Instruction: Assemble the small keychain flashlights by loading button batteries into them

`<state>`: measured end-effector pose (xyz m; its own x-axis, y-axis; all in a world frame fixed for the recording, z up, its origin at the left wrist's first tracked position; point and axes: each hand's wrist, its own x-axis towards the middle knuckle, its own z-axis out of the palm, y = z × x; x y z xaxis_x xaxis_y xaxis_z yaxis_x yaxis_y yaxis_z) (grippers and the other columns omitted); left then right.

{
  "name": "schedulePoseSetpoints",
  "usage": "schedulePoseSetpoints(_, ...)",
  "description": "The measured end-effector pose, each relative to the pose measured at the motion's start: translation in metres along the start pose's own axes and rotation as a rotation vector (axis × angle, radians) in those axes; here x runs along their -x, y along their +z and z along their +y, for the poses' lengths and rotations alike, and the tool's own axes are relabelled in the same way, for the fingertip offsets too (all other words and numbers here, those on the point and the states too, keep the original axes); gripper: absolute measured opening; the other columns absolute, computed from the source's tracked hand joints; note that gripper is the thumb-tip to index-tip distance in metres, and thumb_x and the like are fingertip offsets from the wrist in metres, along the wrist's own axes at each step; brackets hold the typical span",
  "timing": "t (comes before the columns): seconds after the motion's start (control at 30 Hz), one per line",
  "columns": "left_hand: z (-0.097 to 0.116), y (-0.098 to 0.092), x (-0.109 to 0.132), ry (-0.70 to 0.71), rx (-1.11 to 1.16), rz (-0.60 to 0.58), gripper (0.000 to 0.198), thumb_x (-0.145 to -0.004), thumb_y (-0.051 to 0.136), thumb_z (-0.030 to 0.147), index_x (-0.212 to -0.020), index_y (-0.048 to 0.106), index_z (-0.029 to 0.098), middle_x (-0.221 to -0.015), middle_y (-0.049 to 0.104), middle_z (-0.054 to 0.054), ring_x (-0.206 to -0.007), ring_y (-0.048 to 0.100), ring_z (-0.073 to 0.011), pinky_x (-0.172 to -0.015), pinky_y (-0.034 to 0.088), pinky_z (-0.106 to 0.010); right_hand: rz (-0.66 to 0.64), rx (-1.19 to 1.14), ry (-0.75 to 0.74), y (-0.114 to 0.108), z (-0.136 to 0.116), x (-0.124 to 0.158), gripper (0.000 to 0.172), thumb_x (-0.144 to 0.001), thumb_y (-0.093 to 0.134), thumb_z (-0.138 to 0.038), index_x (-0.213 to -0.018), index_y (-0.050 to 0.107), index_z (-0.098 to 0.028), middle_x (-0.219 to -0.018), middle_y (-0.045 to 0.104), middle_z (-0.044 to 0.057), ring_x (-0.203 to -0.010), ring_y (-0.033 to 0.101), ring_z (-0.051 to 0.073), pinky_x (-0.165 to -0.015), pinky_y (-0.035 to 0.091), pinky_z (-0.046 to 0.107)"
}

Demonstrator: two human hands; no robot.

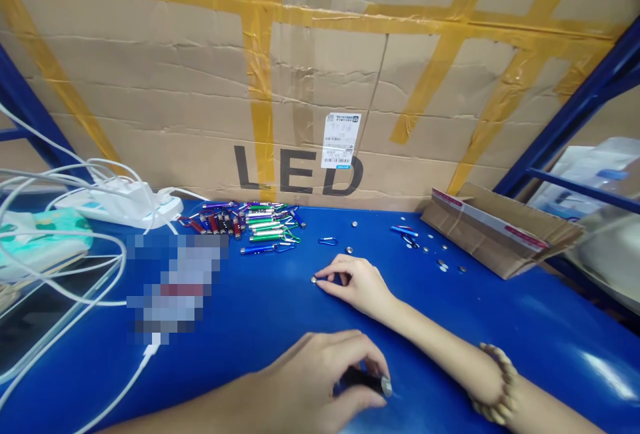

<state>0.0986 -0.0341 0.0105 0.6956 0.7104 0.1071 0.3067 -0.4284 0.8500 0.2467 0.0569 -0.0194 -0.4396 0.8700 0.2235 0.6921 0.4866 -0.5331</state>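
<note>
My left hand [345, 374] is at the bottom of the view, its fingers wrapped round a small black flashlight [367, 381] whose silver end points right. Further out, my right hand [357, 284] pinches a small round silver piece [314, 280] between thumb and fingertips, at the blue tabletop; whether it is a button cell or a cap I cannot tell. Another small silver piece [349, 250] lies just beyond the right hand. Near it rests a blue carabiner clip [327, 241]. Several finished-looking mini flashlights with clips [267, 226] lie in a row at the back left.
A large taped cardboard box [200, 101] stands along the back. An open cardboard tray [490, 227] sits at the right, with loose small parts [443, 265] beside it. On the left are a white power strip [125, 202], cables, a blurred phone-like object [180, 287] and a tablet [45, 307].
</note>
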Motion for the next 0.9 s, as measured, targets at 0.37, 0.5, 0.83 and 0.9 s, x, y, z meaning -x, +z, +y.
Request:
schedulePoseSetpoints(0.37, -0.013, 0.004, -0.011, -0.157, 0.048, 0.242, 0.012, -0.08, 0.052, 0.025, -0.091, 0.057, 0.022, -0.08, 0.065, -0.001, -0.063, 0.061, -0.013, -0.053, 0.044, -0.019, -0.05, -0.109, 0.028, 0.002, -0.004, -0.001, 0.015, -0.072, 0.065, -0.035, -0.08, 0.072, -0.025, -0.078, 0.066, -0.001, -0.058, 0.051, 0.009, -0.053, 0.036, 0.021)
schedulePoseSetpoints(0.5, -0.019, 0.002, -0.016, -0.226, 0.11, 0.342, 0.014, -0.081, 0.05, 0.027, -0.093, 0.055, 0.022, -0.077, 0.063, -0.001, -0.062, 0.061, -0.0143, -0.05, 0.044, -0.021, -0.121, -0.133, 0.059, -0.004, -0.005, 0.001, 0.011, -0.066, 0.066, -0.019, -0.076, 0.071, -0.021, -0.076, 0.068, 0.001, -0.062, 0.054, 0.012, -0.055, 0.038, 0.021)
schedulePoseSetpoints(0.83, -0.031, -0.01, -0.023, -0.236, 0.084, 0.515, 0.016, -0.088, 0.036, 0.027, -0.095, 0.048, 0.021, -0.066, 0.054, 0.004, -0.056, 0.048, -0.0109, -0.055, 0.037, -0.022, 0.239, -0.34, -0.052, -0.023, -0.009, 0.006, 0.017, -0.073, 0.064, -0.032, -0.076, 0.071, -0.017, -0.069, 0.067, 0.004, -0.052, 0.052, 0.011, -0.048, 0.042, 0.022)
schedulePoseSetpoints(0.9, -0.032, -0.01, -0.023, -0.238, 0.071, 0.538, 0.016, -0.088, 0.035, 0.028, -0.094, 0.049, 0.021, -0.064, 0.05, 0.005, -0.056, 0.047, -0.0113, -0.055, 0.036, -0.021, 0.243, -0.355, -0.15, -0.028, -0.012, 0.008, 0.017, -0.075, 0.063, -0.032, -0.077, 0.071, -0.017, -0.073, 0.067, 0.005, -0.054, 0.054, 0.011, -0.048, 0.043, 0.022)
